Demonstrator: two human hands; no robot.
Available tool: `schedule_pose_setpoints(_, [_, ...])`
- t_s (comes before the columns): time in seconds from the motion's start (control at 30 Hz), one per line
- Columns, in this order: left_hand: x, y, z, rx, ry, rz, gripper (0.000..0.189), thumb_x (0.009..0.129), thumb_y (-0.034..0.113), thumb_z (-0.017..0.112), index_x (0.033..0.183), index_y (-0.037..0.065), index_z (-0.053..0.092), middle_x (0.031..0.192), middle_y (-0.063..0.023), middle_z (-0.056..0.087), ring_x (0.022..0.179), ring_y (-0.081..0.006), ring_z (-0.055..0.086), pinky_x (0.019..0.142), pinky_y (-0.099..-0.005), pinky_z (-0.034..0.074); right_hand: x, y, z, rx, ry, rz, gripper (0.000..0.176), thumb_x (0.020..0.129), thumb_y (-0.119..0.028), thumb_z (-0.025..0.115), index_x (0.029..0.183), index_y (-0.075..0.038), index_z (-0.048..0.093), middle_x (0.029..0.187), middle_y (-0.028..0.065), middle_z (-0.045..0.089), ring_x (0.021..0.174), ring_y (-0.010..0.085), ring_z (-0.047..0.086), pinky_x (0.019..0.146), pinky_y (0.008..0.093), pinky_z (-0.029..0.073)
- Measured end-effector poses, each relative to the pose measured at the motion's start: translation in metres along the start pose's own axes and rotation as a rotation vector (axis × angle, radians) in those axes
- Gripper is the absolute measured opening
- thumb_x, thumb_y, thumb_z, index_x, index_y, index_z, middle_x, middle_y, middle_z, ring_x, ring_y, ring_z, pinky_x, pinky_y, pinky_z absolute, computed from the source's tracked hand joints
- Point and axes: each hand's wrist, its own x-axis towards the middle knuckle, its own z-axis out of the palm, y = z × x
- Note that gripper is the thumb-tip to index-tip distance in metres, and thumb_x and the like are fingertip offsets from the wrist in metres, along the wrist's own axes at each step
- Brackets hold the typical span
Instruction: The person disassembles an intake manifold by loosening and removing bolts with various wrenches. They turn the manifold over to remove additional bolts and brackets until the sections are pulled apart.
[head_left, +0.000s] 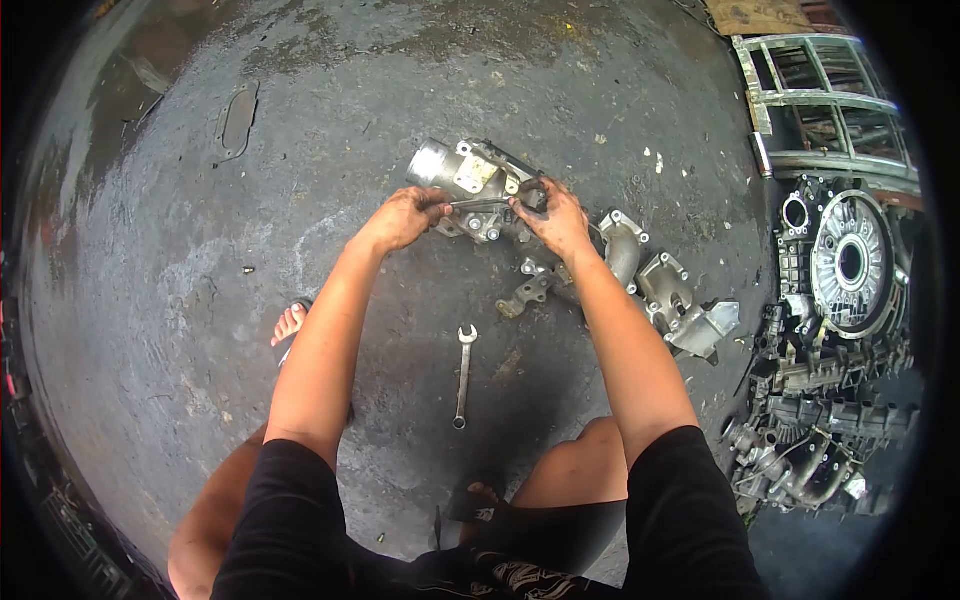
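Note:
My left hand is closed on the left end of a thin metal tool, perhaps a wrench. The fingers of my right hand are closed around its right end. Right behind the tool lies a metal engine part with a shiny round cylinder at its left and a bolted bracket. Bolt heads show just below the tool. My fingers hide part of the tool's ends. On the floor nearer my body, a combination wrench lies with its open end pointing away from me.
Cast metal parts lie to the right of my right hand. Farther right are a large round housing, more engine parts and a metal frame. A flat oval plate rests on the floor at upper left.

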Motion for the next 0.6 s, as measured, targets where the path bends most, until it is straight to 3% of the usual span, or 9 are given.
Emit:
schedule_pose_setpoints(0.07, [0.008,0.002,-0.007,0.201,0.207,0.278,0.027,0.092,0.021,0.06,0.114,0.006,0.064,0.094,-0.0124,0.068,0.087,-0.0252,0.065,0.077,-0.036,0.05,0.0,0.0,0.002,-0.006,0.009,0.01,0.054,0.077,-0.055,0.066,0.117,-0.019,0.061,0.137,0.0079,0.05,0.13,0.0313,0.044,0.107,0.047,0.034])
schedule_pose_setpoints(0.17, [0.019,0.026,-0.017,0.288,0.259,0.35,0.027,0.089,0.018,0.061,0.112,0.004,0.063,0.105,-0.0171,0.067,0.099,-0.032,0.064,0.085,-0.0394,0.048,-0.002,-0.006,-0.006,0.006,-0.043,0.015,0.053,0.078,-0.055,0.066,0.116,-0.018,0.061,0.137,0.0078,0.051,0.129,0.0311,0.044,0.107,0.0469,0.035])
schedule_pose_setpoints(0.33, [0.025,0.034,-0.011,0.326,0.459,0.424,0.023,0.087,0.016,0.062,0.106,0.003,0.062,0.098,-0.016,0.068,0.093,-0.0296,0.065,0.081,-0.0399,0.049,-0.001,-0.003,-0.001,0.008,-0.028,0.021,0.052,0.078,-0.054,0.066,0.115,-0.019,0.061,0.137,0.0079,0.05,0.129,0.0307,0.045,0.106,0.0471,0.035])
schedule_pose_setpoints(0.37, [0.022,0.024,-0.008,0.328,0.458,0.423,0.023,0.087,0.016,0.062,0.106,0.003,0.062,0.098,-0.016,0.068,0.093,-0.0296,0.065,0.081,-0.0399,0.049,0.0,-0.001,0.001,0.001,0.0,0.014,0.051,0.078,-0.054,0.066,0.115,-0.019,0.062,0.136,0.0079,0.051,0.128,0.0305,0.045,0.106,0.0471,0.036])
schedule_pose_setpoints(0.43, [0.016,0.002,0.0,0.492,0.074,0.134,0.023,0.088,0.016,0.061,0.107,0.003,0.062,0.092,-0.0149,0.069,0.089,-0.0274,0.066,0.079,-0.0382,0.049,0.001,-0.004,-0.002,0.002,-0.012,0.023,0.051,0.078,-0.054,0.066,0.115,-0.019,0.062,0.136,0.0074,0.051,0.128,0.0304,0.045,0.106,0.0469,0.036])
schedule_pose_setpoints(0.5, [0.007,-0.005,0.022,0.294,-0.076,0.189,0.025,0.09,0.017,0.059,0.111,0.003,0.062,0.086,-0.0122,0.069,0.084,-0.0228,0.065,0.078,-0.0352,0.049,-0.001,-0.005,-0.001,0.002,-0.034,0.034,0.051,0.078,-0.054,0.066,0.115,-0.019,0.062,0.137,0.0069,0.051,0.128,0.0303,0.045,0.106,0.0467,0.036])
schedule_pose_setpoints(0.6, [0.0,-0.016,0.035,0.062,0.013,0.115,0.026,0.091,0.018,0.057,0.113,0.004,0.062,0.089,-0.0115,0.068,0.082,-0.0195,0.063,0.078,-0.034,0.049,-0.002,-0.005,-0.006,0.009,-0.02,0.018,0.051,0.077,-0.053,0.066,0.114,-0.018,0.062,0.137,0.0063,0.051,0.128,0.0306,0.046,0.106,0.0465,0.036])
